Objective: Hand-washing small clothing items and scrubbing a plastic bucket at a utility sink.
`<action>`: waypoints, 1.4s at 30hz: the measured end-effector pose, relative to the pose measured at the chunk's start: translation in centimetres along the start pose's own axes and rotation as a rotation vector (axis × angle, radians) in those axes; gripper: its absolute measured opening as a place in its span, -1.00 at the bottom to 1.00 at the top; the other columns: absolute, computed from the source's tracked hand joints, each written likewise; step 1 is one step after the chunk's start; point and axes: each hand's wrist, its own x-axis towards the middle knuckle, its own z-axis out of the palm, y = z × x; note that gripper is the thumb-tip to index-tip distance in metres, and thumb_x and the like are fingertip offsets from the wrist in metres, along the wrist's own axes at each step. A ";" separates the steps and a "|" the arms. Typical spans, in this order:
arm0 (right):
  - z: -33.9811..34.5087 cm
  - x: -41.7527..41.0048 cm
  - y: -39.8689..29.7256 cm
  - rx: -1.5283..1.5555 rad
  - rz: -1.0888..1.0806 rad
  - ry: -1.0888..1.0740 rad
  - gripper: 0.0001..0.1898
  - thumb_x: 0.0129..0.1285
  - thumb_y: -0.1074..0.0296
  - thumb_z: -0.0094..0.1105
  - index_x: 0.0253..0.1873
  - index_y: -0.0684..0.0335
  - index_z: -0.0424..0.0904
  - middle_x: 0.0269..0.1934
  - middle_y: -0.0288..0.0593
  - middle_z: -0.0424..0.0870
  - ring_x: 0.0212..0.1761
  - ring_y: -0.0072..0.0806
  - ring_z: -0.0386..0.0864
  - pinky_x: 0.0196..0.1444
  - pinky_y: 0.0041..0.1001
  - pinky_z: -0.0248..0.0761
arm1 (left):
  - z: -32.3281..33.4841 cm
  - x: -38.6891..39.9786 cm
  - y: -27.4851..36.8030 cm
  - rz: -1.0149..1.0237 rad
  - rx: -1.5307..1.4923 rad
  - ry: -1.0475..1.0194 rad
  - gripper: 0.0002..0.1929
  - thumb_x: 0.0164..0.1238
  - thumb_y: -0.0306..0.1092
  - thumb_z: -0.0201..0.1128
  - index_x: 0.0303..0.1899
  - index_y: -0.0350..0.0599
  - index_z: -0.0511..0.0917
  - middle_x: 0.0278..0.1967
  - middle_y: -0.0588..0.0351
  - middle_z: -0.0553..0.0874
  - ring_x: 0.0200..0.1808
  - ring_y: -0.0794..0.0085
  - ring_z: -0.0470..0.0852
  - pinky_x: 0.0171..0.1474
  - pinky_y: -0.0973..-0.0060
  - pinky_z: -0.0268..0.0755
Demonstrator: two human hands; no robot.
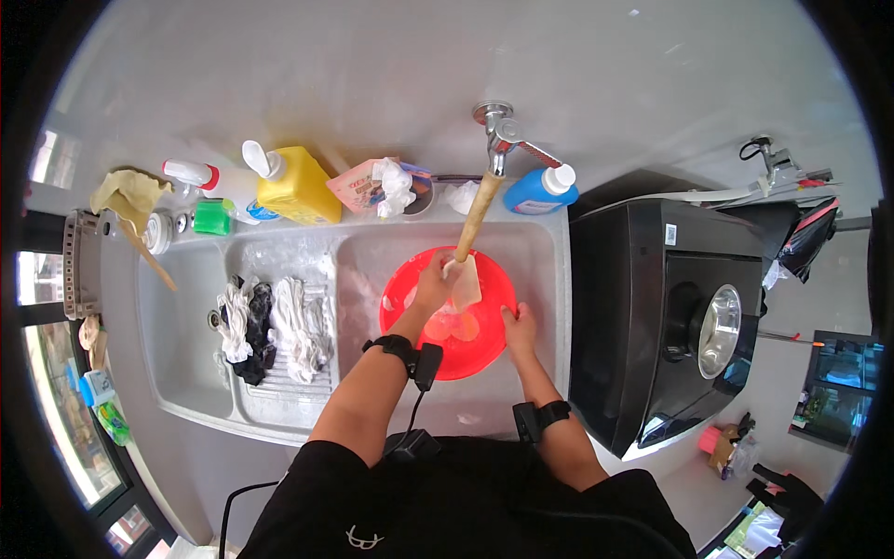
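Note:
In the large sink section a red plastic basin [398, 342] stands beneath the tap. A tan hose [480, 216] runs from the metal tap [497, 136] down over it. My left hand [434, 281] is over the basin, its fingers closed at the edge of a pale cream object [466, 285] right by the hose end. Whether this is a small scoop or another flat-sided piece I cannot tell. My right hand [520, 328] grips the basin's right rim, thumb on the edge. Pale round shapes show at the basin's bottom; what they are is unclear.
White and black wet cloths [255, 328] lie on the ribbed drainboard [325, 377]. Along the back ledge stand a yellow jug [300, 185], a blue bottle [541, 192] and a green sponge [211, 218]. A black appliance [628, 293] with a steel bowl [719, 332] borders the right.

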 end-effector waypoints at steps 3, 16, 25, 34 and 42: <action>-0.5 -0.3 -0.3 0.031 0.045 -0.005 -0.78 0.26 0.27 0.23 -0.18 0.31 0.50 -0.41 -0.23 0.54 -0.38 -0.51 0.45 -0.28 -0.44 0.37 | 0.1 0.1 0.1 -0.021 0.004 -0.008 -0.60 0.11 -0.32 0.45 -0.03 -0.15 0.53 -0.31 0.07 0.67 -0.22 0.45 0.65 -0.14 0.48 0.48; -0.9 -0.6 0.0 0.116 0.094 -0.060 -0.82 0.20 0.42 0.15 -0.11 0.33 0.53 -0.31 -0.19 0.63 -0.29 -0.52 0.54 -0.21 -0.47 0.42 | -1.1 -1.2 3.3 0.018 0.331 -0.098 -0.53 -0.19 -0.30 0.59 -0.16 -0.18 0.62 -0.38 0.09 0.71 -0.32 0.37 0.68 -0.23 0.46 0.53; -0.2 0.1 1.9 0.244 0.063 -0.054 -0.76 0.10 0.35 0.17 -0.13 0.32 0.58 -0.35 -0.03 0.68 -0.30 -0.34 0.63 -0.20 -0.34 0.44 | -0.6 -1.3 3.0 0.223 0.222 -0.025 -0.58 -0.13 -0.37 0.53 -0.15 -0.20 0.61 -0.33 0.05 0.70 -0.28 0.32 0.68 -0.21 0.41 0.52; -1.0 0.0 0.7 0.209 0.093 -0.102 -0.82 0.17 0.51 0.08 -0.11 0.32 0.55 -0.27 -0.25 0.65 -0.26 -0.57 0.55 -0.17 -0.52 0.42 | 0.3 -1.2 6.6 0.374 0.484 0.070 -0.54 -0.11 -0.27 0.57 -0.11 -0.17 0.64 -0.39 -0.02 0.69 -0.34 0.20 0.68 -0.26 0.33 0.51; 0.1 -0.5 1.5 0.605 0.207 -0.158 -0.74 0.17 0.56 0.10 -0.01 0.31 0.54 -0.15 -0.21 0.67 -0.18 -0.50 0.60 -0.10 -0.49 0.47 | -0.1 0.4 3.2 0.057 0.094 0.052 -0.58 -0.13 -0.39 0.52 -0.15 -0.24 0.62 -0.32 -0.03 0.73 -0.26 0.34 0.73 -0.23 0.41 0.55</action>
